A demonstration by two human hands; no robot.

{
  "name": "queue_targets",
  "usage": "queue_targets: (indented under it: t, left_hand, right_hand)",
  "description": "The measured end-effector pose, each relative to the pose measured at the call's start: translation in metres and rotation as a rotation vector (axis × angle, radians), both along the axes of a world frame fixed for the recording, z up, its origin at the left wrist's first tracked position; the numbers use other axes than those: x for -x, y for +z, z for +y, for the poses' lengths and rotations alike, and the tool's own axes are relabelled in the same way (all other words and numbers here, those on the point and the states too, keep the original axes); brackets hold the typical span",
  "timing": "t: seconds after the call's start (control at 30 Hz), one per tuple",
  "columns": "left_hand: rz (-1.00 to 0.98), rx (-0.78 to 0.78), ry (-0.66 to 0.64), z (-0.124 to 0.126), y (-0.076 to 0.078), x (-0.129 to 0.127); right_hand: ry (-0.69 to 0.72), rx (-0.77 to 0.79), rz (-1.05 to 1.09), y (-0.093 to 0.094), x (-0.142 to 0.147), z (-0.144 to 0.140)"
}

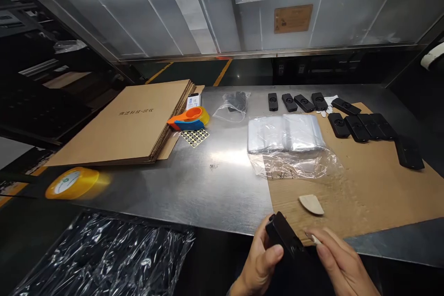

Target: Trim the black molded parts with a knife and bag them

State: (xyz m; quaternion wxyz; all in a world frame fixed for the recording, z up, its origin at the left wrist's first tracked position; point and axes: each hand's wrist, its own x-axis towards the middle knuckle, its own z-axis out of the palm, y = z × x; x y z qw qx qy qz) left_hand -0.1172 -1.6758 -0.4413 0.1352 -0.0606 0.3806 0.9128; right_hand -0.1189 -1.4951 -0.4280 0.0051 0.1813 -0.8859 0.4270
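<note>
My left hand (258, 259) is wrapped round a black oblong plastic device (284, 233), held tilted at the table's front edge. Close to the device's lower right end, my right hand (342, 256) pinches a small off-white piece with a narrow tip (315, 239); its kind is not clear. A beige wedge-shaped pad (311, 204) lies on the cardboard sheet (350, 194) just beyond my hands. Similar black devices (357, 128) stand in rows at the back right, some with a round ring on the face.
A stack of clear plastic bags (286, 132) lies mid-table. To the left are flat cardboard sheets (121, 120), an orange and blue tape dispenser (189, 119), a sticker sheet (194, 137) and a yellow tape roll (72, 182). Black plastic wrapping (104, 254) sits below the table edge.
</note>
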Motion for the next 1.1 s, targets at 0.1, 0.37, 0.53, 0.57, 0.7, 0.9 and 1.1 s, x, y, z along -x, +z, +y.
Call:
queue_targets:
  t: [0.1,0.37,0.53,0.57,0.7,0.9,1.1]
  left_hand:
    - [0.013,0.045,-0.033,0.0,0.005,0.002]
    - [-0.056,0.238,0.007,0.0,0.0,-0.001]
    - [-0.086,0.305,0.002,-0.001,-0.001,-0.001]
    - [-0.092,0.315,-0.005,-0.001,-0.001,-0.001]
    - [-0.117,0.347,-0.001,-0.002,0.001,0.0]
    - [-0.124,0.347,0.033,0.0,0.002,-0.002]
    - [-0.107,0.336,0.01,0.0,0.002,-0.001]
  right_hand:
    - [0.041,-0.086,0.088,0.008,0.001,-0.008]
    - [0.014,-0.193,0.21,0.015,0.002,-0.014]
    - [0.043,-0.237,0.273,0.015,0.001,-0.015]
    - [0.045,-0.249,0.28,0.014,0.001,-0.015]
    - [0.036,-0.281,0.279,0.013,0.001,-0.014]
    - [0.029,-0.274,0.232,0.005,0.001,-0.011]
    - [-0.011,-0.209,0.046,-0.01,0.005,-0.007]
